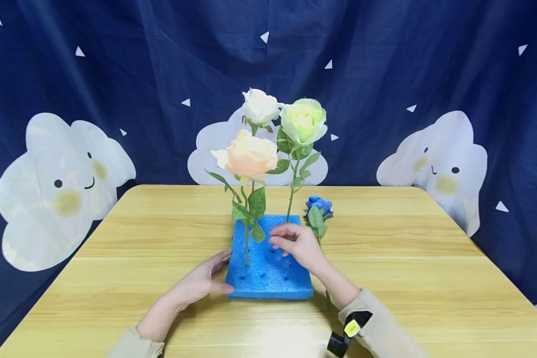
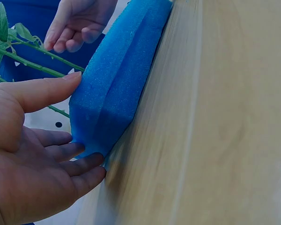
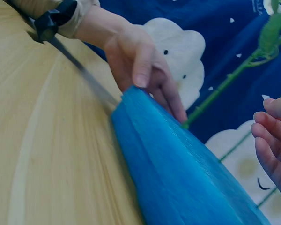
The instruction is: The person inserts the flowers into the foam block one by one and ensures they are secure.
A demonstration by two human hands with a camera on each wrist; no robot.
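A blue foam block (image 1: 273, 288) with several small holes in its top lies on the table. At its left front corner is my left hand (image 1: 201, 279), thumb on the edge and fingers lightly bent against the side, as the left wrist view also shows. My right hand (image 1: 299, 246) hovers over the block with loosely bent fingers and nothing in them. Three artificial roses stand in the foam: a peach rose (image 1: 249, 158) in front, a white rose (image 1: 260, 106) behind it and a pale green rose (image 1: 304, 122) at the back right.
On the table to the right of the block lies a blue rose (image 1: 320, 205), its stem partly hidden under my right forearm. The wooden table (image 1: 407, 268) reaches back to a dark blue curtain (image 1: 358, 59) with clouds. A black strap (image 1: 357, 320) circles the right sleeve.
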